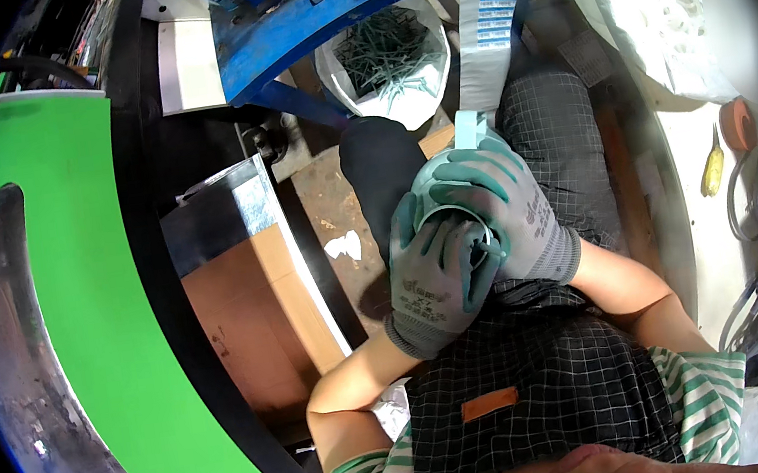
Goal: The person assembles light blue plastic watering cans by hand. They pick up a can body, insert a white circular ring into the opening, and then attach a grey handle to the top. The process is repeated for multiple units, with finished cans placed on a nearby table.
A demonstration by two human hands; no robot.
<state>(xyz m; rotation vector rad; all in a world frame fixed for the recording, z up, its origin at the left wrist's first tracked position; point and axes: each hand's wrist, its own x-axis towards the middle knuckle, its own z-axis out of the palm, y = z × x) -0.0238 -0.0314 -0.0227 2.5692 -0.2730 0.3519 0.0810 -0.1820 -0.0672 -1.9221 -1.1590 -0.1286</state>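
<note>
Above my lap I hold a pale mint-green hollow plastic piece (429,173), round and cup-like, with a flat tab sticking out at its far end. Its open rim faces toward me. My left hand (432,277), in a grey knit glove with green-coated fingers, is closed at the near rim, with some fingers reaching into the opening. My right hand (511,205), gloved the same way, wraps over the top and right side of the piece. Both hands nearly touch. The gloves hide much of the piece, so its exact kind is unclear.
A white bucket (432,107) of thin green plastic scraps stands beyond my knees, by a blue bench (272,45). A label strip (483,70) hangs there. Left are a cardboard box (256,320) and a green panel (87,275). Right lies a yellow-handled tool (713,173) beside a brown tape roll (738,125).
</note>
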